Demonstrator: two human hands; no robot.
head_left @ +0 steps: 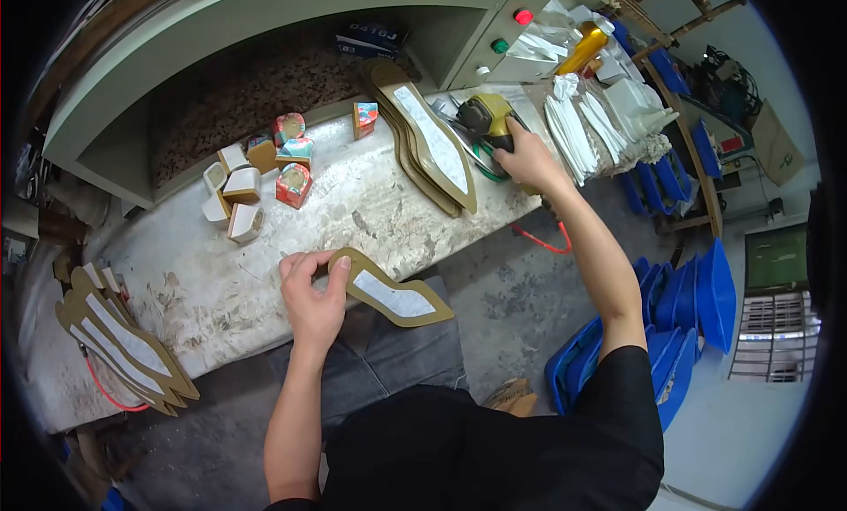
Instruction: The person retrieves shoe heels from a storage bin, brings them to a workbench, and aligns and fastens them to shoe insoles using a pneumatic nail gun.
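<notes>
My left hand (314,306) pinches the heel end of a shoe insole (399,299), olive-brown with a white strip down its middle. The insole juts past the table's front edge, above my lap. Farther off, my right hand (529,164) is wrapped round the grip of a yellow and black handheld power tool (486,116), whose exact kind I cannot make out. The tool is at the table's right end, beside a stack of similar insoles (429,145). Another pile of insoles (123,348) lies at the table's left end.
Several shoe heels, some white (241,186), some with a colourful pattern (293,185), stand on the worn table (353,193). Behind is a grey machine housing (291,30) with buttons. White strips (569,136) lie at right. Blue trays (679,299) and a red hose (549,244) are beyond the edge.
</notes>
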